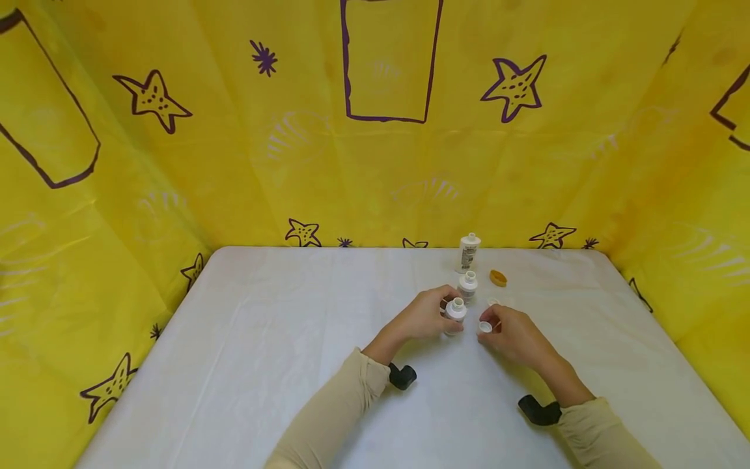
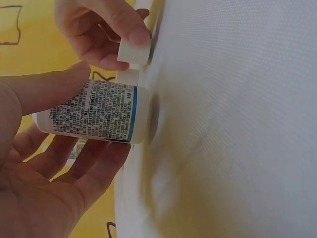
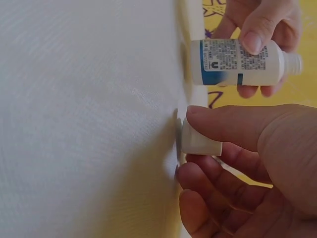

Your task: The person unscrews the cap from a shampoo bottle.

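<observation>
My left hand (image 1: 423, 317) grips a small white bottle (image 1: 455, 315) with its neck uncovered. In the left wrist view the thumb and fingers wrap the bottle's printed label (image 2: 99, 111), which has a blue band near the base. The bottle is just above the table or touching it; I cannot tell which. To its right, my right hand (image 1: 518, 335) pinches a white cap (image 1: 485, 327) between thumb and fingers, its hollow side up. The right wrist view shows this cap (image 3: 200, 139) close to the table surface, apart from the bottle.
Behind the held bottle stand two more white bottles, a shorter one (image 1: 467, 286) and a taller one (image 1: 469, 253), both with bare necks. An orange-yellow ring-shaped object (image 1: 498, 278) lies beside them. Another small white piece (image 1: 493, 301) shows behind the right hand. Yellow patterned cloth (image 1: 375, 182) surrounds the white table (image 1: 281, 365).
</observation>
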`<act>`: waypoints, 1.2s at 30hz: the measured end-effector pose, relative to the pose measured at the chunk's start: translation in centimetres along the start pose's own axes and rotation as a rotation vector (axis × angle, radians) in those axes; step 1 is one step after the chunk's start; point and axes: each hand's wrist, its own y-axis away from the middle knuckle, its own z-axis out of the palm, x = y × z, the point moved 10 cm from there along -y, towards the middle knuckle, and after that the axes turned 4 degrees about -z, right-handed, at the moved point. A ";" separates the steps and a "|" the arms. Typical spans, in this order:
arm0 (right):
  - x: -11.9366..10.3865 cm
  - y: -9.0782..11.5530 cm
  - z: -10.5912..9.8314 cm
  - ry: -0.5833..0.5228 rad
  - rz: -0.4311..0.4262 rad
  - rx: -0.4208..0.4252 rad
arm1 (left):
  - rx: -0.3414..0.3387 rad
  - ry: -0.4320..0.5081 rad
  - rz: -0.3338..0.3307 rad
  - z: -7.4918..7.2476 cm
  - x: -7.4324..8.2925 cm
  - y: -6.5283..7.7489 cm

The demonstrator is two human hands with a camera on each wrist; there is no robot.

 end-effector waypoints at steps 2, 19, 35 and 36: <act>0.0 0.0 0.1 0.002 -0.003 0.000 | 0.001 -0.003 -0.002 0.0 -0.2 0.0; 0.2 -0.1 0.5 -0.031 0.024 -0.026 | -0.022 0.019 -0.049 0.0 -1.3 -0.1; 0.9 -0.5 0.8 -0.005 0.030 -0.057 | -0.021 0.008 -0.037 -0.5 -1.2 0.2; 0.8 -0.4 0.6 -0.008 0.035 -0.059 | -0.014 0.006 -0.036 -0.7 -1.2 0.4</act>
